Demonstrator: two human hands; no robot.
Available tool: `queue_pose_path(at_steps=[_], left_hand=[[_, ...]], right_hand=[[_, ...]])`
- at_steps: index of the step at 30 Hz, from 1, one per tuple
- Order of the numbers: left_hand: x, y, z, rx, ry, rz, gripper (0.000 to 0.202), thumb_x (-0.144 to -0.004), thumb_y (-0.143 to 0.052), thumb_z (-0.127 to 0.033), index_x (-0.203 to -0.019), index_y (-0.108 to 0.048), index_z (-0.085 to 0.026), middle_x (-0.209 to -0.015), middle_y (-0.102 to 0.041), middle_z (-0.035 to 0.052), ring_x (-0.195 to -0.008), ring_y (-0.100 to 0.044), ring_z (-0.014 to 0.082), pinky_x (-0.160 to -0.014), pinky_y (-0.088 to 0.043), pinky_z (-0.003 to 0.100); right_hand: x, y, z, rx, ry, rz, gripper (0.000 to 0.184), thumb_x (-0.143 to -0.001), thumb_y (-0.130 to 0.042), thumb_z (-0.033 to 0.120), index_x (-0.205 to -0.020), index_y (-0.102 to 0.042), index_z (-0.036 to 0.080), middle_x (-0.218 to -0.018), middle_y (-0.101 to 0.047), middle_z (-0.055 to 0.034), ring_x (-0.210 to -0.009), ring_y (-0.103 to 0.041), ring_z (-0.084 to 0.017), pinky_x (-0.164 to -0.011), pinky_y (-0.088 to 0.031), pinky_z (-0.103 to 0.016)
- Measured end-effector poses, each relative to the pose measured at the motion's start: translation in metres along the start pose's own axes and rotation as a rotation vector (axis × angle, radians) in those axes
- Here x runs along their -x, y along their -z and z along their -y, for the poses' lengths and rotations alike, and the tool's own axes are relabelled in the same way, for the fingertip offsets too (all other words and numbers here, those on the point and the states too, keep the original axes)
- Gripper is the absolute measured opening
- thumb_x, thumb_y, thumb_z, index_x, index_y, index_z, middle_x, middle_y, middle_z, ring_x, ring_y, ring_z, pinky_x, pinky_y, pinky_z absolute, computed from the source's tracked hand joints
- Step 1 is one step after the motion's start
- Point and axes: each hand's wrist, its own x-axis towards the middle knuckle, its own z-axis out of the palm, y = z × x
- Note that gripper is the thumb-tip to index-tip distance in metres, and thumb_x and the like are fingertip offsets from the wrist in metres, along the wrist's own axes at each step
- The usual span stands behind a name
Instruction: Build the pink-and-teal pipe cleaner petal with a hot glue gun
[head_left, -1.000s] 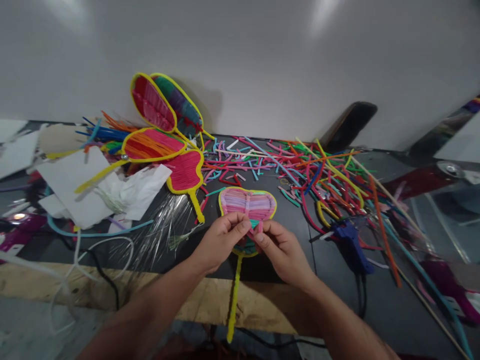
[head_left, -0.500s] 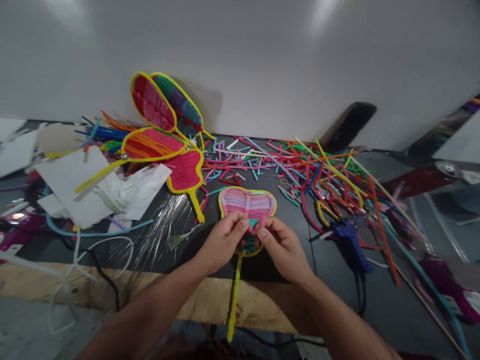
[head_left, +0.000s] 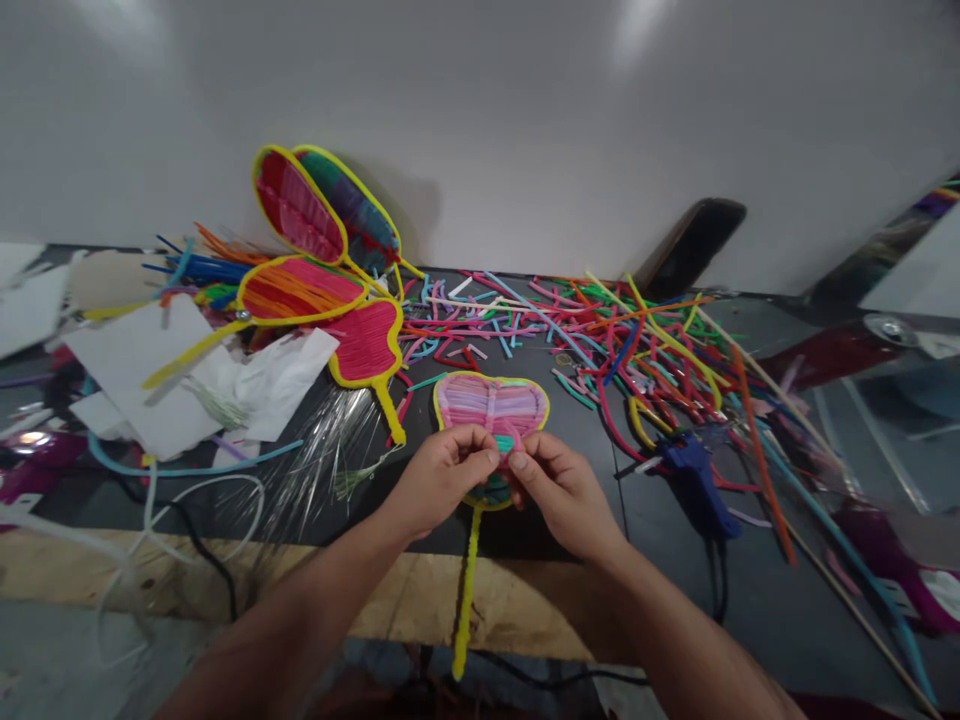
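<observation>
Over a yellow-edged fan (head_left: 491, 402) made of pipe cleaners, both of my hands meet at its lower middle. The fan lies on the dark table, with pink and lilac rows on top, green lower down, and a yellow handle (head_left: 466, 600) reaching past the table's front edge. My left hand (head_left: 450, 475) is closed, thumb against fingers, at one end of a short pink pipe cleaner (head_left: 514, 437). Pinching the same curved piece from the other side is my right hand (head_left: 559, 485). My fingertips cover part of the fan's centre.
More finished fans (head_left: 300, 205) lean and lie at the back left, near white paper scraps (head_left: 150, 360). Loose pipe cleaner pieces (head_left: 525, 315) spread along the back. A blue glue gun (head_left: 697, 485) lies at right, and a dark phone-like slab (head_left: 697, 245) leans on the wall.
The pink pipe cleaner's upper end now bends into a curve between my fingertips. My left fingertips have moved slightly toward it; the fan stays in place.
</observation>
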Motion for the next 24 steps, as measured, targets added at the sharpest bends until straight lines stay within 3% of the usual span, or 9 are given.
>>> queue_pose_path(at_steps=[13, 18, 24], left_hand=[[-0.003, 0.004, 0.002, -0.010, 0.101, 0.159, 0.023, -0.075, -0.063, -0.037, -0.072, -0.056, -0.015, -0.067, -0.057, -0.0019, -0.061, -0.048, 0.0086, -0.061, -0.038, 0.022], [-0.003, 0.006, 0.003, -0.006, 0.124, 0.164, 0.022, -0.073, -0.063, -0.036, -0.073, -0.056, -0.015, -0.067, -0.059, -0.0010, -0.060, -0.050, 0.0091, -0.061, -0.038, 0.023], [-0.002, 0.009, 0.004, -0.051, 0.132, 0.198, 0.020, -0.071, -0.068, -0.031, -0.072, -0.059, -0.014, -0.063, -0.056, -0.0034, -0.059, -0.048, 0.0087, -0.058, -0.036, 0.022]], right_hand=[[0.000, 0.003, -0.002, -0.078, -0.012, -0.032, 0.030, -0.086, -0.059, 0.046, -0.075, -0.056, 0.019, -0.060, -0.053, 0.0037, -0.051, -0.047, -0.008, -0.050, -0.040, -0.021], [-0.001, 0.003, 0.003, -0.124, -0.046, 0.067, 0.027, -0.080, -0.067, 0.044, -0.080, -0.061, 0.018, -0.066, -0.059, 0.0019, -0.055, -0.051, -0.009, -0.054, -0.045, -0.022], [-0.001, 0.006, 0.004, 0.082, -0.061, 0.107, 0.033, -0.085, -0.060, 0.048, -0.071, -0.057, 0.017, -0.055, -0.051, 0.0050, -0.048, -0.044, -0.007, -0.048, -0.036, -0.020]])
